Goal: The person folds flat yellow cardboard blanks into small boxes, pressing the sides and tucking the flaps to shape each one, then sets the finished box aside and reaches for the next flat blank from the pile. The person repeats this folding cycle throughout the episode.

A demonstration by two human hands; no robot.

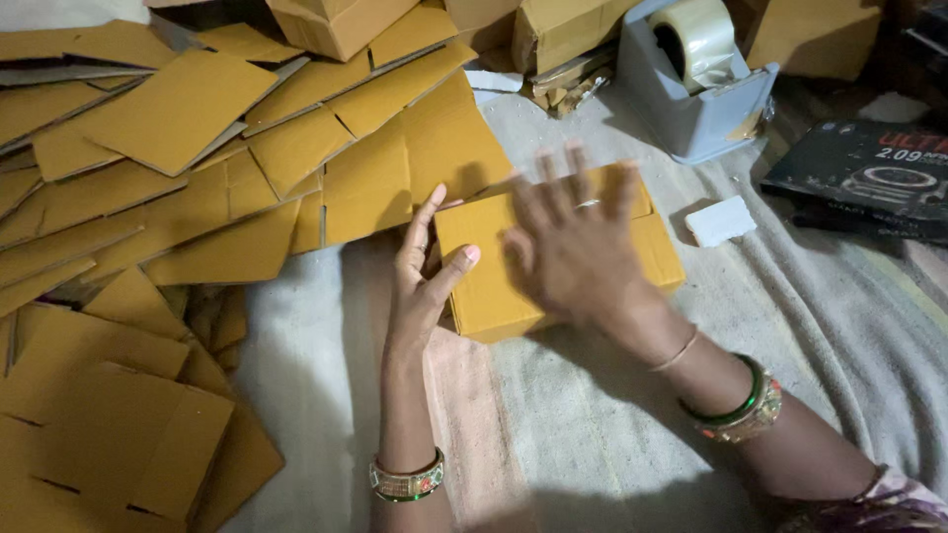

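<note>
Flat cardboard blanks (178, 197) are heaped at the left on a pale blanket (592, 434) | a small closed cardboard box (494, 286) is set mid-blanket, contents hidden | right hand (573, 247) is spread flat, blurred, on the box top | left hand (425, 281) is open against its left side | tape dispenser (691, 89) is seen behind | white block (721, 220) just right.

Surface: pale grey blanket (592, 444).
Centre: closed cardboard box (494, 286).
Left: heap of flat cardboard blanks (178, 128).
Top right: tape dispenser (696, 94), white block (721, 220), black carton (869, 178).
</note>
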